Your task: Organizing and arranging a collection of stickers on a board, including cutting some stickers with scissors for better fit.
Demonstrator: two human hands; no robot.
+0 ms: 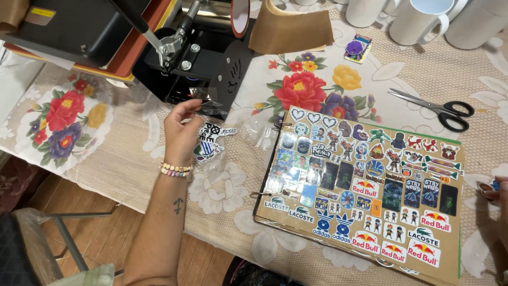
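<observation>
My left hand [181, 135] is raised over the table's left part, pinching a small clear plastic sleeve [203, 100] between thumb and fingers. Just below it lie a few loose stickers [211, 139] on the tablecloth. A brown ring-bound sheet [365, 185] covered with several small colourful stickers lies to the right. My right hand [495, 191] shows only at the right edge, fingers closed on a small sticker piece [489, 186].
A black heat press [174, 47] stands at the back left. Black-handled scissors [439, 108] lie at the right. White mugs [418, 18] line the back edge, with a brown sheet [291, 29] and a small purple sticker [355, 47] nearby. Floral tablecloth [312, 90] covers the table.
</observation>
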